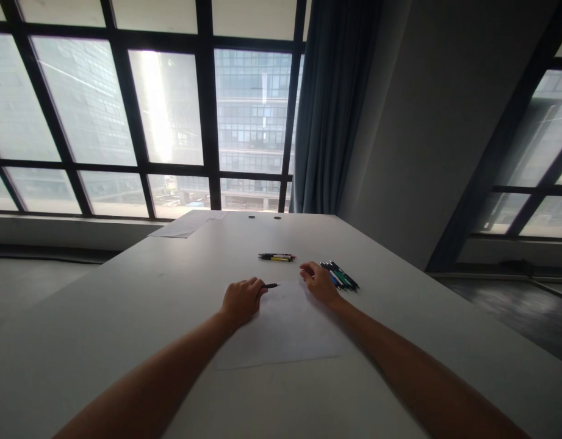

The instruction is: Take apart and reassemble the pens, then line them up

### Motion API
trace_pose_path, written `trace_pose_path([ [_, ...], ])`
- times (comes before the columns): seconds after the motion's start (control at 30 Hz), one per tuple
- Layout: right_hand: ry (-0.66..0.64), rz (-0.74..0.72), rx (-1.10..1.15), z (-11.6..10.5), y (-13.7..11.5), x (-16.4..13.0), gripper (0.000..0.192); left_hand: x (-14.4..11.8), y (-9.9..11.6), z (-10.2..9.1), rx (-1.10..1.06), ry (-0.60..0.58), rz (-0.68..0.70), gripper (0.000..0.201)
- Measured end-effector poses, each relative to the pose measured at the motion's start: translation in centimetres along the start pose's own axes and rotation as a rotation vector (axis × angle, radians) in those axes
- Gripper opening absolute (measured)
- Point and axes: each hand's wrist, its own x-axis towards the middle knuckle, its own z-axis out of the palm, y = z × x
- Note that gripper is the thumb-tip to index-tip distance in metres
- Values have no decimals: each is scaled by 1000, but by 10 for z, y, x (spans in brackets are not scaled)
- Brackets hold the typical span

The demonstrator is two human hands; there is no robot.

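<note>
While grey daylight comes through a wall of black-framed windows [171, 122] at the far side of the room, a wide white table [125, 317] fills the near and middle ground, running from the near edge of the view to the glass. A dark blue curtain [331, 103] hangs to the right of the far panes, beside a plain grey wall [427, 122], and a second window [537, 171] shows at the far right. On the table's far left corner lie loose papers [189, 223]. A white sheet of paper [285, 326] lies flat on the table in front of the person, between the two bare forearms that reach in from the near edge. The left hand [241, 300] rests on the sheet's far left corner, its fingers curled in and pinching a black pen [271, 285] whose tip sticks out to the right, low over the table. The right hand [319, 282] sits at the sheet's far right corner, fingers loosely bent and holding nothing, just left of a bundle of green and blue pens [342, 275] lying on the table. A smaller group of pens, one yellow [277, 257], lies a little farther away, between the two hands.
</note>
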Motion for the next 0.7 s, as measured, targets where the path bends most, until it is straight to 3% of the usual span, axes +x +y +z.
trace_pose_path([
  [0.13, -24, -132, -124, 1, 10, 1, 12, 0, 0, 0, -12, 4, -1, 32],
  [0.27, -137, -210, -168, 2, 15, -2, 28, 0, 1, -1, -6, -3, 3, 31],
  [0.7, -145, 99, -246, 6, 19, 0, 18, 0, 2, -1, -8, -30, -1, 33],
])
